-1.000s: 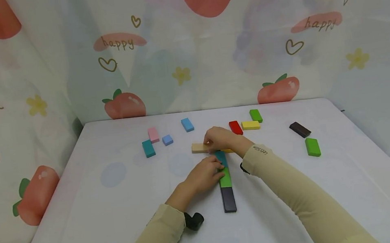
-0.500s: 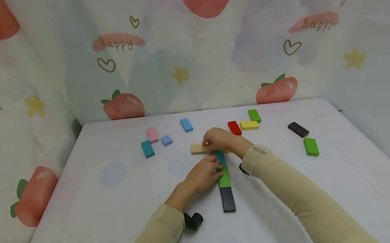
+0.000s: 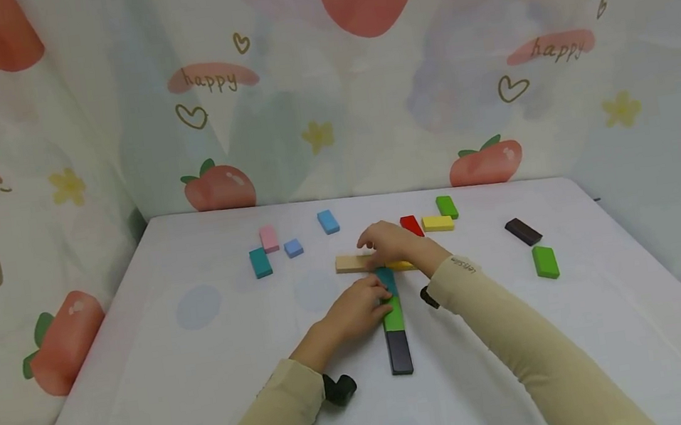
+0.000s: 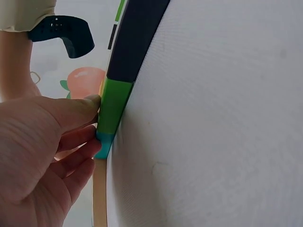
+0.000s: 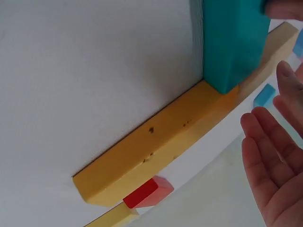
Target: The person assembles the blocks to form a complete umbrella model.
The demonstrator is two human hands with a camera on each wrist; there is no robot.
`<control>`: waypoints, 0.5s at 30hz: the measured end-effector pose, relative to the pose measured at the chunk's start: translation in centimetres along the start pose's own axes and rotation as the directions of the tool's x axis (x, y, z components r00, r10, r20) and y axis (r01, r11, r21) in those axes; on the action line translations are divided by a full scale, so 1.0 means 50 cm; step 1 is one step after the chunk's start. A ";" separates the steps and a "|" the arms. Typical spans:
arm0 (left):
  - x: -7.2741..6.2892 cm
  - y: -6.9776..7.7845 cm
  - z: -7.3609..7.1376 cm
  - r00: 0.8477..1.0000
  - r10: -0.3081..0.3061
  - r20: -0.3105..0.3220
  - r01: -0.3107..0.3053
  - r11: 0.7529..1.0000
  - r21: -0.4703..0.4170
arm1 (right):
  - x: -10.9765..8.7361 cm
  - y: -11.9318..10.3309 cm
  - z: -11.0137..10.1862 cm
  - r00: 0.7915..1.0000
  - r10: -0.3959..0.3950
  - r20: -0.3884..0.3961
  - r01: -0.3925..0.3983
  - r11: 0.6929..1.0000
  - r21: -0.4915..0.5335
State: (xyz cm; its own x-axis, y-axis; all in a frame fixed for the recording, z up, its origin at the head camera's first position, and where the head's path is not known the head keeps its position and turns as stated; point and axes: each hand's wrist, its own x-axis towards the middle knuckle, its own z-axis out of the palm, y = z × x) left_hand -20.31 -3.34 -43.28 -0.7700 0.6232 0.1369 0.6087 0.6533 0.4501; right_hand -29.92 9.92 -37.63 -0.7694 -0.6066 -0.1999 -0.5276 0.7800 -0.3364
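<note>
A row of a teal block [image 3: 386, 278], a green block [image 3: 394, 318] and a black block [image 3: 400, 352] runs toward me. At its far end, a tan block [image 3: 349, 264] and an orange-yellow block [image 5: 137, 146] lie crosswise, forming a T. My left hand [image 3: 358, 308] rests against the row's left side. In the left wrist view its thumb touches the green block and its fingertips the teal one. Over the crosswise blocks is my right hand [image 3: 390, 245]; the right wrist view shows its fingers extended, apart from the blocks.
Behind and left lie pink [image 3: 269, 239], dark teal [image 3: 260, 262] and blue [image 3: 328, 222] blocks. Red [image 3: 410, 225], yellow [image 3: 438, 223] and green [image 3: 447, 207] blocks are at back right. Farther right are a dark brown block [image 3: 523, 231] and another green one [image 3: 546, 262]. A printed cloth hangs behind.
My right hand's fingers have loosened and lifted from the crosswise blocks, exposing more of the orange-yellow one. The left hand stays against the row. The head view shifts slightly.
</note>
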 end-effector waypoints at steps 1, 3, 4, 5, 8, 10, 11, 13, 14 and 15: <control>0.000 0.000 0.001 1.000 0.001 -0.001 -0.001 1.000 0.001 | -0.003 0.006 -0.002 1.000 0.004 -0.006 -0.004 1.000 0.005; 0.000 -0.001 0.001 1.000 0.004 -0.005 -0.004 1.000 0.002 | -0.011 0.017 -0.006 1.000 0.016 -0.014 -0.015 1.000 0.007; -0.001 -0.001 0.001 1.000 0.006 -0.006 -0.006 1.000 0.002 | -0.016 0.023 -0.008 1.000 0.021 -0.016 -0.021 1.000 0.002; -0.001 -0.001 0.001 1.000 0.007 -0.008 -0.007 1.000 0.003 | -0.020 0.029 -0.010 1.000 0.026 -0.013 -0.026 1.000 -0.002; -0.002 0.000 0.001 1.000 0.004 -0.007 -0.004 1.000 0.001 | -0.032 0.043 -0.013 0.998 0.064 0.007 -0.064 0.998 0.009; -0.001 0.000 0.001 1.000 -0.002 -0.002 0.002 1.000 0.002 | -0.038 0.049 -0.013 0.997 0.080 0.021 -0.080 0.997 0.018; -0.001 0.000 0.002 1.000 -0.004 0.000 0.004 1.000 0.002 | -0.040 0.051 -0.012 0.996 0.088 0.026 -0.089 0.996 0.026; 0.000 0.000 0.003 1.000 -0.007 0.004 0.006 1.000 0.004 | -0.043 0.053 -0.011 0.995 0.092 0.032 -0.093 0.995 0.031; 0.000 0.000 0.003 1.000 -0.009 0.006 0.009 1.000 0.004 | -0.043 0.054 -0.009 0.995 0.090 0.033 -0.091 0.995 0.030; 0.001 0.001 0.003 1.000 -0.009 0.007 0.009 1.000 0.004 | -0.043 0.054 -0.007 0.996 0.086 0.035 -0.087 0.996 0.032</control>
State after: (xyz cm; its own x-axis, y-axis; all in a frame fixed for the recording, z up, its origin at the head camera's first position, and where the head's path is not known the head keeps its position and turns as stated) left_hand -20.29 -3.23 -43.38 -0.7743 0.6199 0.1268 0.6023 0.6607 0.4481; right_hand -29.83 13.39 -37.77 -0.7990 -0.5422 -0.2600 -0.4466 0.8246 -0.3471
